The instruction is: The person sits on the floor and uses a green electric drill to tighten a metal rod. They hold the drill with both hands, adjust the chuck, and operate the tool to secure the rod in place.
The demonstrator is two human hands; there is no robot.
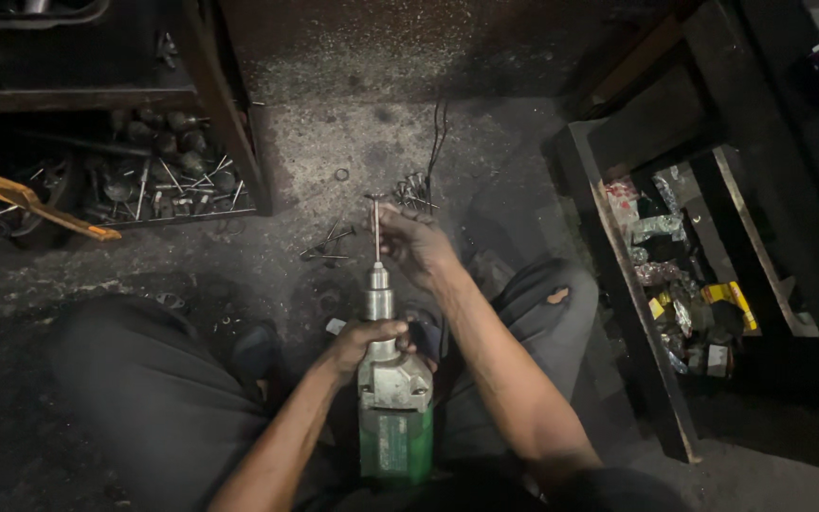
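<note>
Grip: left hand (364, 341) wrapped around the drill (392, 398); right hand (416, 245) pinching the thin rod (376, 230) in its nose.
Drill: upright between the knees, near centre.
Floor: loose bolts (329, 248) far of the rod.
Right: open drawer (703, 284) of packets.

Arms: both bare to above the elbow, no sleeves in view.
Left hand (360, 339): bare, no glove, no ring visible.
Right hand (416, 245): bare, no glove.
Legs: dark grey trousers (144, 379), a small hole (556, 296) at the right knee.
</note>
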